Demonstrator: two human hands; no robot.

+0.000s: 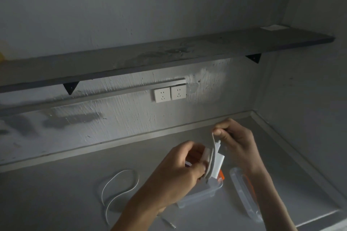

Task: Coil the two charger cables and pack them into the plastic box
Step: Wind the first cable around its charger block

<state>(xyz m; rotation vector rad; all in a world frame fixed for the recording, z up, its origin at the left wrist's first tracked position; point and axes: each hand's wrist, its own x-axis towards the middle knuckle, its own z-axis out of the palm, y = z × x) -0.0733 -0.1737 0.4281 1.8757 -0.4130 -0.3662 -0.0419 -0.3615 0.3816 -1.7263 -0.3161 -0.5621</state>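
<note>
1. Fingers (201,167) of our left hand (174,172) are curled shut around a white charger block (218,163), pinching the wound turns of cable against its side.
2. Our right hand (234,140) is raised just above and to the right of it, thumb and forefinger closed on the upper bend of the same white cable (213,154), which runs down in a few flat loops over the block.
3. Both hands hang over the clear plastic box (202,193), which stands on the grey counter (65,184) directly beneath the left hand; an orange clasp (221,174) shows at its right rim. We cannot tell whether anything lies inside.
4. Its clear lid (244,193) lies flat on the counter just to the right of the box, partly under our right forearm, with an orange strip along it.
5. A second white cable (120,187) lies loose and uncoiled on the counter to the left of the box, in open curves, with its plug end (170,224) near the lower edge, beside our left forearm.
6. On the wall behind, a pair of white sockets (170,93) sits on a metal rail below a dark shelf (169,52) held by black brackets.
</note>
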